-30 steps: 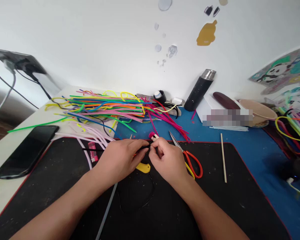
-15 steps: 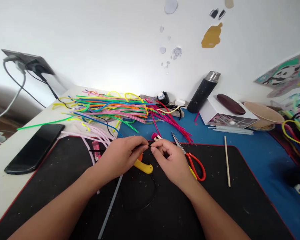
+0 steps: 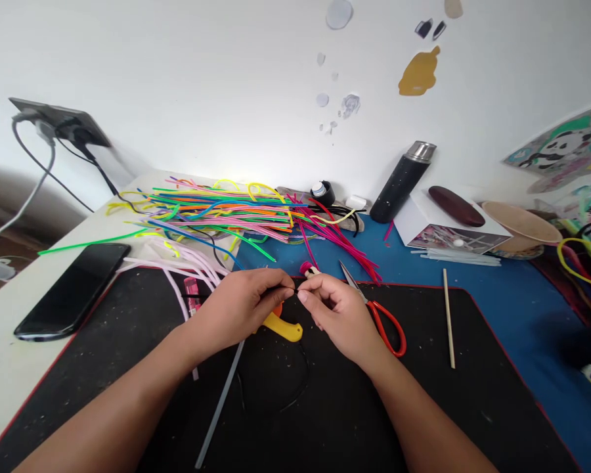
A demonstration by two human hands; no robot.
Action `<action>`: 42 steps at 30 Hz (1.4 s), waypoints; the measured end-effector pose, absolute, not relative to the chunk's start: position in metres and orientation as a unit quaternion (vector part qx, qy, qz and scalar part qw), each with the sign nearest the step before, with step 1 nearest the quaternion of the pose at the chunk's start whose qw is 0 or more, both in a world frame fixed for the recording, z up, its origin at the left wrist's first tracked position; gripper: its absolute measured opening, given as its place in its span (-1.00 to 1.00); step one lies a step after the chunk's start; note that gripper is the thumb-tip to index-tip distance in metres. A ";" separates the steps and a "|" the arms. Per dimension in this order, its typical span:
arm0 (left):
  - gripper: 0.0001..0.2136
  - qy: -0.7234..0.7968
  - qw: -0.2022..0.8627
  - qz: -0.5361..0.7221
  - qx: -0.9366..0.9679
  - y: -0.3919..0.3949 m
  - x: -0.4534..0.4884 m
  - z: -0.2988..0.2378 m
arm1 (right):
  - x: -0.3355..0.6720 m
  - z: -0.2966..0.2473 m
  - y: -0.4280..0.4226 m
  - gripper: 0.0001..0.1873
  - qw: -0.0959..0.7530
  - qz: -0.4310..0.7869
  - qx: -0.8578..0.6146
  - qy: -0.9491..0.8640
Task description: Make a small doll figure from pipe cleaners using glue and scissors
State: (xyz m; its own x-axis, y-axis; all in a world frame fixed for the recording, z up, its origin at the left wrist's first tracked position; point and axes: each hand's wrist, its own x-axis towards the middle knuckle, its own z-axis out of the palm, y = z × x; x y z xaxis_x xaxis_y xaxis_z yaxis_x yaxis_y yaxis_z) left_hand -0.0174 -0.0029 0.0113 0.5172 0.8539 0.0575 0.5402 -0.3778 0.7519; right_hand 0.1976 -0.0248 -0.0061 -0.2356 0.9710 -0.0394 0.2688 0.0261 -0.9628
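My left hand (image 3: 246,302) pinches a thin black pipe cleaner between thumb and forefinger. One end of the black pipe cleaner (image 3: 193,296) sticks out to the left behind that hand. Facing it, my right hand (image 3: 342,315) has its thumb and forefinger closed on the other short end, the fingertips almost meeting. Under my left hand lies a glue gun with a yellow handle (image 3: 284,328), mostly covered. A translucent glue stick (image 3: 220,404) reaches from beneath the hand toward me. Red-handled scissors (image 3: 391,328) rest beside my right hand. A small pink-topped item (image 3: 307,268) is partly hidden behind it.
Colourful pipe cleaners (image 3: 226,207) are heaped along the wall, with magenta ones (image 3: 347,246) beside them. A phone (image 3: 73,289) lies left of the black mat (image 3: 349,420). A wooden stick (image 3: 448,318), a black flask (image 3: 404,180) and a white box (image 3: 423,223) are to the right.
The view has shifted slightly. Both hands keep the same pinch, with my right hand turned a little; the scissors' yellow inner handle no longer shows.
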 end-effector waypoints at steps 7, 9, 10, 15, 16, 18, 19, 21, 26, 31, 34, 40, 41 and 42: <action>-0.83 0.436 0.334 0.216 0.807 -0.003 -0.016 0.009 | 0.198 -0.007 -0.024 -0.84 0.349 0.462 -0.513 -0.633; -0.83 0.438 0.329 0.216 0.808 -0.003 -0.016 0.008 | 0.199 -0.008 -0.025 -0.84 0.346 0.459 -0.515 -0.636; -0.83 0.439 0.327 0.217 0.808 -0.003 -0.015 0.008 | 0.199 -0.008 -0.025 -0.84 0.345 0.459 -0.515 -0.636; -0.83 0.438 0.307 0.215 0.817 -0.004 -0.014 0.006 | 0.197 -0.007 -0.025 -0.86 0.342 0.445 -0.516 -0.647; -0.83 0.438 0.301 0.213 0.820 -0.004 -0.014 0.006 | 0.197 -0.008 -0.025 -0.86 0.341 0.439 -0.518 -0.651; -0.82 0.439 0.291 0.207 0.825 -0.004 -0.013 0.005 | 0.197 -0.009 -0.025 -0.88 0.338 0.427 -0.521 -0.657; -0.81 0.439 0.288 0.203 0.826 -0.004 -0.013 0.005 | 0.197 -0.009 -0.025 -0.88 0.336 0.423 -0.523 -0.660; -0.81 0.441 0.285 0.196 0.828 -0.004 -0.013 0.005 | 0.198 -0.010 -0.024 -0.88 0.332 0.415 -0.526 -0.664; -0.80 0.446 0.274 0.184 0.832 -0.004 -0.012 0.004 | 0.198 -0.010 -0.024 -0.89 0.330 0.401 -0.524 -0.675; -0.81 0.446 0.270 0.186 0.833 -0.005 -0.011 0.005 | 0.198 -0.010 -0.024 -0.90 0.331 0.407 -0.520 -0.674; -0.81 0.441 0.259 0.194 0.837 -0.005 -0.010 0.004 | 0.197 -0.011 -0.024 -0.90 0.331 0.410 -0.522 -0.671; -0.81 0.438 0.257 0.197 0.839 -0.006 -0.009 0.003 | 0.197 -0.011 -0.023 -0.89 0.329 0.409 -0.527 -0.668; -0.81 0.439 0.258 0.197 0.838 -0.006 -0.009 0.003 | 0.197 -0.010 -0.023 -0.90 0.328 0.408 -0.529 -0.668; -0.81 0.440 0.258 0.196 0.837 -0.006 -0.009 0.003 | 0.196 -0.010 -0.023 -0.90 0.328 0.404 -0.531 -0.668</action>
